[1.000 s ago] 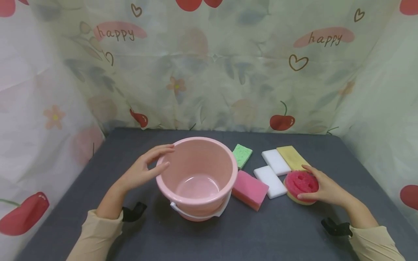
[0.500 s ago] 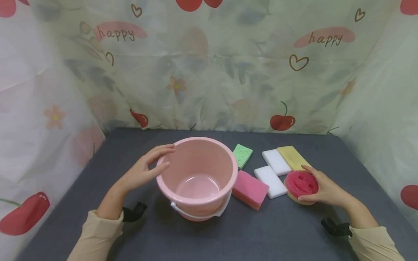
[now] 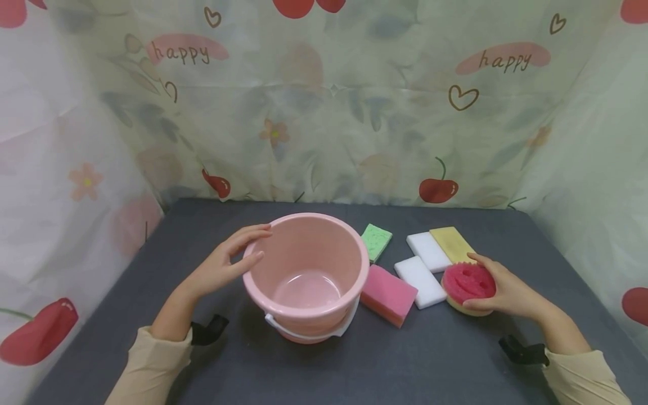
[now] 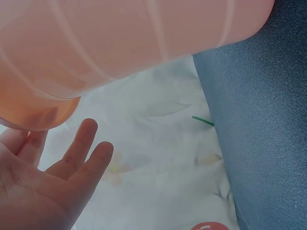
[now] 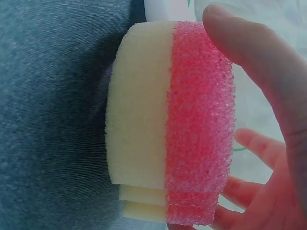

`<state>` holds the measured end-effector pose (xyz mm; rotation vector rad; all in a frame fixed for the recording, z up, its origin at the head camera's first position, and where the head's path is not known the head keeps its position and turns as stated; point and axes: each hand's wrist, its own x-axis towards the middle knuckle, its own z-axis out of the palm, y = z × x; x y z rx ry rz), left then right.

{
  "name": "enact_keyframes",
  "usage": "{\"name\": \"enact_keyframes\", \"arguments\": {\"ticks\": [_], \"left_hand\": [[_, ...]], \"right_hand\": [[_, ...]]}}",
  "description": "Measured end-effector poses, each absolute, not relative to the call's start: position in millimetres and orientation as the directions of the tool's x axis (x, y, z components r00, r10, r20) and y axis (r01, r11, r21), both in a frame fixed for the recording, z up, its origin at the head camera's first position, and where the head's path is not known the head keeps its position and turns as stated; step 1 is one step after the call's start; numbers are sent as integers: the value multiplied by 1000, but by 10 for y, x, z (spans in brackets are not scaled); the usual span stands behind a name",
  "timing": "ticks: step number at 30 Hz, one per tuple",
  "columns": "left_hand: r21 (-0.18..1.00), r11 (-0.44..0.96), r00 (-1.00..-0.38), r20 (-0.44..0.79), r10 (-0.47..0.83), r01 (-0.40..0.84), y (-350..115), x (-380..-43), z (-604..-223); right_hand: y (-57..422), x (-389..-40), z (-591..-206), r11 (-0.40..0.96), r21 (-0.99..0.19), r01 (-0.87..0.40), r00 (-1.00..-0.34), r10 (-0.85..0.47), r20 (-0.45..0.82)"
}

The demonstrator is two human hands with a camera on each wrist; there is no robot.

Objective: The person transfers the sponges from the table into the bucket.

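My right hand [image 3: 506, 292] pinches a round smiley-face sponge [image 3: 468, 287], red on top and pale yellow beneath, between thumb and fingers. In the right wrist view the sponge [image 5: 168, 124] appears edge-on, with the thumb along its red layer and fingers at the far side. A pink bucket [image 3: 354, 281] with a white handle stands upright left of centre, its inside bare. My left hand [image 3: 220, 267] rests at the bucket's left rim, index finger and thumb reaching over it. The other fingers stretch loosely outside, as the left wrist view shows.
Right of the bucket lie a green sponge [image 3: 376, 242], a thick pink sponge [image 3: 388, 295], two white sponges [image 3: 429, 252] and a yellow sponge [image 3: 452, 243]. They rest on a dark cloth-covered table [image 3: 395, 365]. Patterned curtains [image 3: 329, 112] enclose the back and sides.
The round sponge has shifted slightly up and to the right in the right hand's grip, and its face has tilted a little. Left hand and bucket have stayed put.
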<state>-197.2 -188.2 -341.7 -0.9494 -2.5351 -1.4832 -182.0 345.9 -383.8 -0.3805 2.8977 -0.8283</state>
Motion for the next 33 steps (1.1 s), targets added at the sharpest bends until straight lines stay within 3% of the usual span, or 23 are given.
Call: {"name": "enact_keyframes", "arguments": {"ticks": [33], "left_hand": [[789, 361, -827, 303, 473, 496, -1891, -1968, -3417]], "right_hand": [[3404, -1819, -3445, 816, -514, -263, -959, -280, 44]]}}
